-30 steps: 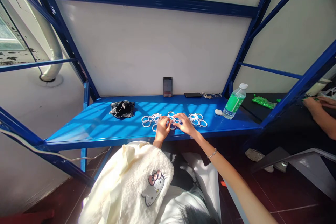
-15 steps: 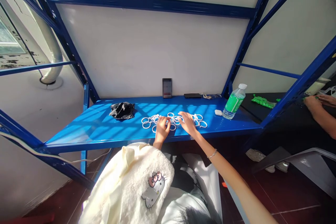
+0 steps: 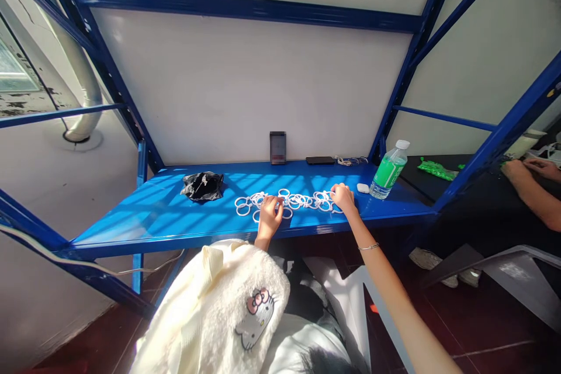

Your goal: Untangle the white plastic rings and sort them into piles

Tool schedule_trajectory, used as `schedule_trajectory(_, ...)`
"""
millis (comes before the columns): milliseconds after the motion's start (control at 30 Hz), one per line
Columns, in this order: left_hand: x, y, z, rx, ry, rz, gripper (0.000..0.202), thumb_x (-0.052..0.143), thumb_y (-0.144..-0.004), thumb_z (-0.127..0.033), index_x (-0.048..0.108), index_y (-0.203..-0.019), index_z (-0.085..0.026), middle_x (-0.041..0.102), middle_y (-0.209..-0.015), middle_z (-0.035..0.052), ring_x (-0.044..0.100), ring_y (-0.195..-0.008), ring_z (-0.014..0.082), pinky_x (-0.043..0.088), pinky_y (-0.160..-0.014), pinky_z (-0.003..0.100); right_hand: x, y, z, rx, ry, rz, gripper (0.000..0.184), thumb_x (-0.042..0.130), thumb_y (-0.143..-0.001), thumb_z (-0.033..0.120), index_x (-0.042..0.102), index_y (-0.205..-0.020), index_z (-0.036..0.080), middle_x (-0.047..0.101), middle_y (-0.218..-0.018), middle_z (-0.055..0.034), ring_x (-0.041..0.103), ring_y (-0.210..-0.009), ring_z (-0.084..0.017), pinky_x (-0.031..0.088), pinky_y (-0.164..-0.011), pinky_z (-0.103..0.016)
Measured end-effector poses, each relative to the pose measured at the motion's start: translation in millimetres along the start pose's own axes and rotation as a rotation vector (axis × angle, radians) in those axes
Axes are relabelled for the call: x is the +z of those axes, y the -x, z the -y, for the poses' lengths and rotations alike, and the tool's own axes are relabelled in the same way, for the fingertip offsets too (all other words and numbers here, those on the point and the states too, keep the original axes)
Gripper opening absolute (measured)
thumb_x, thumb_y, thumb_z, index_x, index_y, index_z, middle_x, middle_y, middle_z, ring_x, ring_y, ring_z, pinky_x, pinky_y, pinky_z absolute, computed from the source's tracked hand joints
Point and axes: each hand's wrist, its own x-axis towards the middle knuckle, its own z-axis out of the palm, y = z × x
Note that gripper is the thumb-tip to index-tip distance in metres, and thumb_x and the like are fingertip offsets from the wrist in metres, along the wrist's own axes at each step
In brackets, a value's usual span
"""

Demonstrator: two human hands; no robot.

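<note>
Many thin white rings (image 3: 300, 201) lie in a loose, overlapping row on the blue shelf (image 3: 149, 216). My left hand (image 3: 269, 217) is at the left part of the row, its fingers curled into a pinch; what is between them is too small to make out. At the right end of the row, my right hand (image 3: 344, 197) has its fingers drawn together on a white ring at the edge of the group. That hand partly covers the rings beneath it.
A crumpled black plastic bag (image 3: 203, 186) lies left of the rings. To the right stand a water bottle (image 3: 389, 170) and a small white case (image 3: 363, 188). A phone (image 3: 277, 148) leans on the wall, near a black flat device (image 3: 319, 160). Another person's hands (image 3: 519, 170) are far right.
My right hand has moved right, from the middle of the rings to their right end. My left hand stays in about the same place, fingers still curled.
</note>
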Motion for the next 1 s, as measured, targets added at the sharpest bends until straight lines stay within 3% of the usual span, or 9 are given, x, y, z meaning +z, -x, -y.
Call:
schedule_trajectory(133,0.1,-0.1,0.8,0.008,0.002,0.003,0.015,0.049,-0.093,-0.016,0.063,-0.089,-0.021,0.071,-0.087,0.0067,0.065,-0.086,0.0255,0.056,-0.079,0.044,-5.3,-3.4,-7.3,0.063,0.004,-0.016,0.019,0.051,-0.094,0.012,0.069,-0.088,0.013,0.069,-0.104,-0.0169,0.063,-0.102,-0.028,0.044,-0.079,-0.032)
schedule_trajectory(300,-0.2,-1.1,0.6,0.012,0.003,0.0,0.015,0.048,-0.094,-0.019,0.062,-0.089,-0.022,0.07,-0.087,0.0064,0.066,-0.086,0.0246,0.056,-0.08,0.043,-16.6,-5.5,-7.0,0.098,-0.076,-0.147,0.023,0.044,-0.097,0.012,0.064,-0.107,0.012,0.07,-0.101,-0.0191,0.065,-0.097,-0.031,0.045,-0.075,-0.034)
schedule_trajectory(467,-2.0,-2.3,-1.2,0.022,0.002,0.015,0.011,0.054,-0.097,-0.028,0.064,-0.095,-0.022,0.072,-0.089,0.0062,0.067,-0.088,0.0245,0.056,-0.081,0.042,-16.5,-0.4,19.4,-0.151,-0.275,-0.179,0.019,0.048,-0.098,0.025,0.063,-0.106,0.017,0.072,-0.101,-0.0123,0.067,-0.087,-0.025,0.048,-0.071,-0.031)
schedule_trajectory(600,-2.3,-2.7,-1.2,0.052,0.006,0.031,0.014,0.059,-0.097,-0.033,0.065,-0.103,-0.022,0.072,-0.089,0.0054,0.067,-0.087,0.025,0.055,-0.084,0.044,4.4,14.9,55.8,-0.333,-0.407,-0.139,0.021,0.049,-0.098,0.035,0.065,-0.094,0.021,0.073,-0.091,-0.006,0.066,-0.075,-0.021,0.05,-0.068,-0.029)
schedule_trajectory(733,-1.2,-2.8,0.5,0.067,0.011,0.038,0.017,0.058,-0.097,-0.035,0.065,-0.108,-0.023,0.072,-0.089,0.0063,0.068,-0.088,0.0255,0.055,-0.084,0.045,27.0,33.5,80.1,-0.532,-0.614,-0.084,0.03,0.046,-0.098,0.044,0.064,-0.094,0.022,0.07,-0.088,-0.0061,0.062,-0.07,-0.02,0.049,-0.062,-0.03)
schedule_trajectory(1000,-2.2,-3.5,0.2,0.106,0.017,0.042,0.015,0.056,-0.098,-0.034,0.066,-0.096,-0.022,0.073,-0.09,0.0072,0.066,-0.086,0.0244,0.057,-0.079,0.043,36.4,41.4,83.6,-0.596,-0.704,-0.03,0.034,0.046,-0.098,0.047,0.067,-0.095,0.02,0.07,-0.087,-0.0069,0.061,-0.069,-0.019,0.051,-0.063,-0.031)
